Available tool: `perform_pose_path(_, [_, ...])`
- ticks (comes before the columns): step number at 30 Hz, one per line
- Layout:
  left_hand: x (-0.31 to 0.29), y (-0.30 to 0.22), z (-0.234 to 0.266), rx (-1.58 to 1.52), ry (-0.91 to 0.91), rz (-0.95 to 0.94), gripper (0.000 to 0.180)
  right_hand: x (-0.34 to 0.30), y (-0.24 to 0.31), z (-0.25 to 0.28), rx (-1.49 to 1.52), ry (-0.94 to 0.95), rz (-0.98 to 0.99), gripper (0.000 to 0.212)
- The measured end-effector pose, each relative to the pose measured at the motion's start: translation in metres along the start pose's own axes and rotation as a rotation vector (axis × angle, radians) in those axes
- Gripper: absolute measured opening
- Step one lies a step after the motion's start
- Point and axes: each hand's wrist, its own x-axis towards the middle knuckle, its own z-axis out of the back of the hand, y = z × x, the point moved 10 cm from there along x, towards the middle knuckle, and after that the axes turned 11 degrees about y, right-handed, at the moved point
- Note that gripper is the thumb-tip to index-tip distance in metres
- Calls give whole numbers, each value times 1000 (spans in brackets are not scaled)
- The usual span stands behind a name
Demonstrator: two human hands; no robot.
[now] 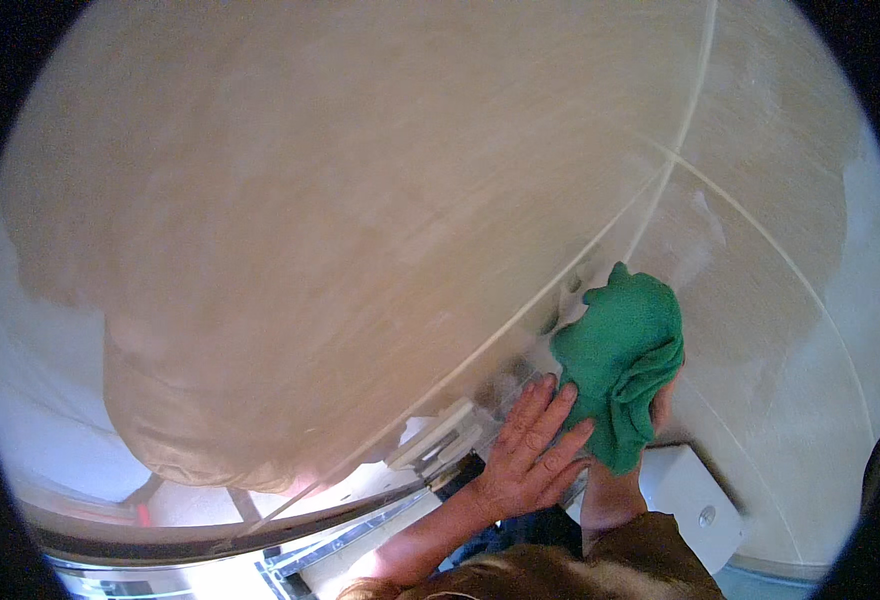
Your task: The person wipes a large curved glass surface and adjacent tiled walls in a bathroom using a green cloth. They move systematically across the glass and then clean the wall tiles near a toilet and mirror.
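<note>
A crumpled green cloth [620, 350] is bunched up against glossy beige tiles [340, 200]. My right hand [663, 403] is mostly hidden behind it, with only an edge showing along the cloth's right side; the hand holds the cloth. Just left of the cloth, my left hand [530, 450] has its fingers stretched out and spread. Its fingertips lie beside the cloth's lower left edge, and nothing is held in it. Whether those fingertips press on the tile I cannot tell.
Pale joint lines [672, 158] cross the tiles. A white box-like fitting [695, 510] with a small round metal part is at lower right, near my right forearm. Left of my left hand is a pale slotted fitting [445, 437]. Bright light and a curved edge lie at lower left.
</note>
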Motion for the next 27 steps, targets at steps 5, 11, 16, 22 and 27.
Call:
perform_pose_path(5, [-2, 20, 11, -174, -128, -74, 54, -31, -1, 24, -742, -306, -69, 72])
perform_pose_path(11, [-58, 30, -4, -103, -248, -62, 46, -61, -34, 43, -837, -172, -116, 79])
perform_pose_path(16, [-97, 41, -14, -43, -260, -9, 47, -70, -61, 53, -777, -23, -208, 59])
perform_pose_path(22, [-126, 23, -43, 6, -231, 59, 52, -98, -47, 68, -894, 109, -15, 72])
perform_pose_path(27, [-140, -6, -59, 89, -170, 44, 55, -108, -37, 22, -851, 241, 63, 84])
